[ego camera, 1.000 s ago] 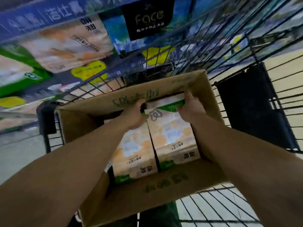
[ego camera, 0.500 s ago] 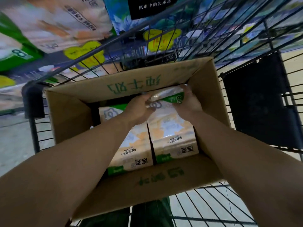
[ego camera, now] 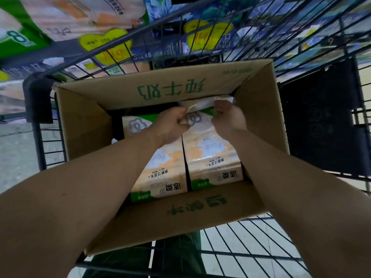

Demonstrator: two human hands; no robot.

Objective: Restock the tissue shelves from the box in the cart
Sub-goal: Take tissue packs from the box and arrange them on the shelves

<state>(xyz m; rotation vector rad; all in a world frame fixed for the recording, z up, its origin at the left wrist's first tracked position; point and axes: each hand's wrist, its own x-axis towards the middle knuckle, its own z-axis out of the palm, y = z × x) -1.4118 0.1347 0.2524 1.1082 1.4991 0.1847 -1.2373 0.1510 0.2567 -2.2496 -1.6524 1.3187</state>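
Both hands are inside the open cardboard box (ego camera: 259, 109), which sits in the wire cart (ego camera: 251, 237). Left hand (ego camera: 170, 125) and right hand (ego camera: 228, 119) each pinch the crinkled top seam of the right tissue pack (ego camera: 210, 149), fingers curled on the film, one at each end of the flap. The grip is at the far top edge of the pack; the rest of the pack's body runs back toward the person between the forearms. The left tissue pack (ego camera: 160, 177) lies touching it, side by side, partly under the left wrist.

Packs: glossy plastic film, rectangular, cream and orange print with green bands at the ends. Box: plain brown corrugated board, green printed characters on the flaps, all flaps up. Cart: dark metal grid. Beyond the cart, shelf stock (ego camera: 60, 21) of wrapped tissue, with yellow price tags (ego camera: 104, 45).
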